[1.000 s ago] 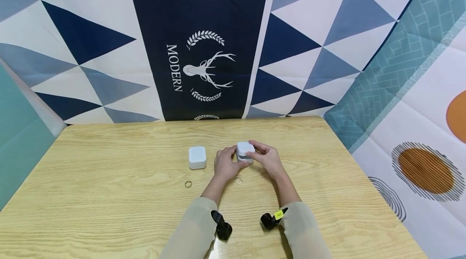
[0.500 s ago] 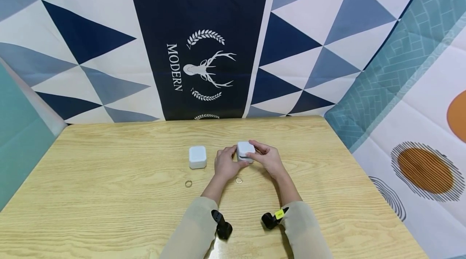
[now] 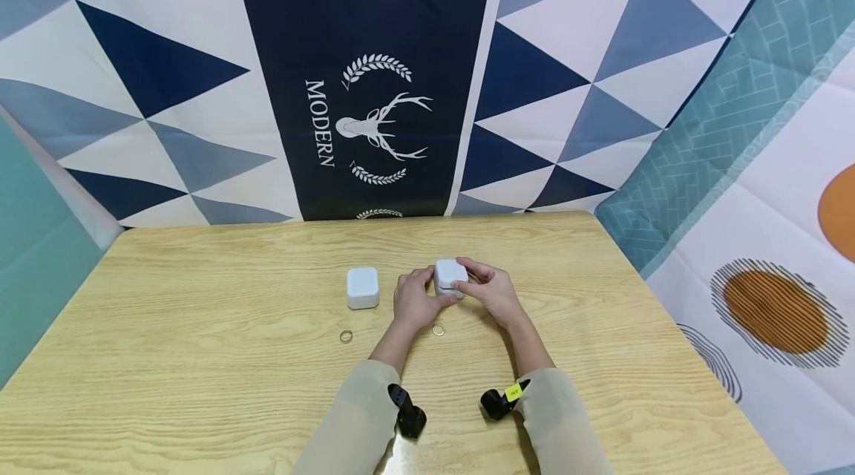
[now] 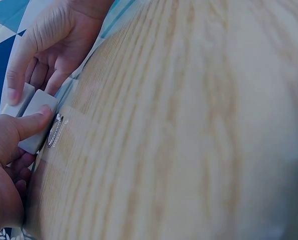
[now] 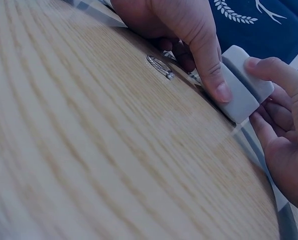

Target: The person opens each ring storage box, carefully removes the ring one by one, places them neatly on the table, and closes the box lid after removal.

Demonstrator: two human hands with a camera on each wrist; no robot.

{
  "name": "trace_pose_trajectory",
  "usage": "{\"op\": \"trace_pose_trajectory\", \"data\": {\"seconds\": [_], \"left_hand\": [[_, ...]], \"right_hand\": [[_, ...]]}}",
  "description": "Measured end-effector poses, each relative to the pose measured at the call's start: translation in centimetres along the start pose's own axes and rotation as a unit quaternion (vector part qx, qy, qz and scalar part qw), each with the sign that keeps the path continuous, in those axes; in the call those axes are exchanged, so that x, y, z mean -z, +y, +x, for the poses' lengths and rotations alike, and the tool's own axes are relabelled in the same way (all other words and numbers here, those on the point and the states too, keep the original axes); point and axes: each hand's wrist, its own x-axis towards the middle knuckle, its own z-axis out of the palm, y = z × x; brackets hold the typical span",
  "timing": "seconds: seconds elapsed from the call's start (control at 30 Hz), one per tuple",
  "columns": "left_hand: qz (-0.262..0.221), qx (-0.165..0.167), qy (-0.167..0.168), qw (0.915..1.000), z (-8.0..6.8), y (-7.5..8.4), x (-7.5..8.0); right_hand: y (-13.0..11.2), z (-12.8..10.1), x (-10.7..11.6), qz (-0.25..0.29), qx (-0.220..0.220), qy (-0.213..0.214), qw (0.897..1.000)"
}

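Observation:
A small white ring box [image 3: 450, 269] with rounded corners is between both hands near the back of the table. The left hand [image 3: 415, 303] grips its base [image 5: 241, 107], thumb flat on the near side. The right hand [image 3: 496, 291] pinches the lid [image 5: 235, 54] between thumb and fingers. A dark gap runs between lid and base in the right wrist view, so the lid is partly raised. On the table just in front of the hands lies a silver-looking ring [image 5: 160, 67] with a small stone. What is inside the box is hidden.
A second white box [image 3: 362, 287], closed, stands left of the hands. Another ring [image 3: 345, 336] lies in front of it on the wooden table [image 3: 200, 356]. Patterned cloth [image 3: 374, 89] hangs behind the table's back edge, with more along the right side.
The gap between the ring box's lid and base has narrowed, as the right hand brings the lid slightly down. The left hand, the rings and the second box stay where they were.

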Motion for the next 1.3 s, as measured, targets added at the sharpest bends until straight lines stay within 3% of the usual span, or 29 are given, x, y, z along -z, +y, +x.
{"op": "trace_pose_trajectory", "data": {"seconds": [0.77,1.3], "left_hand": [[0.000,-0.002,-0.001,1.0000,0.00,-0.02,-0.03],[-0.010,-0.004,-0.006,0.9999,-0.12,0.13,0.20]], "right_hand": [[-0.26,-0.28,0.18,0.003,-0.008,-0.015,1.000],[-0.31,-0.42,0.28,-0.012,0.010,-0.028,0.999]]}}
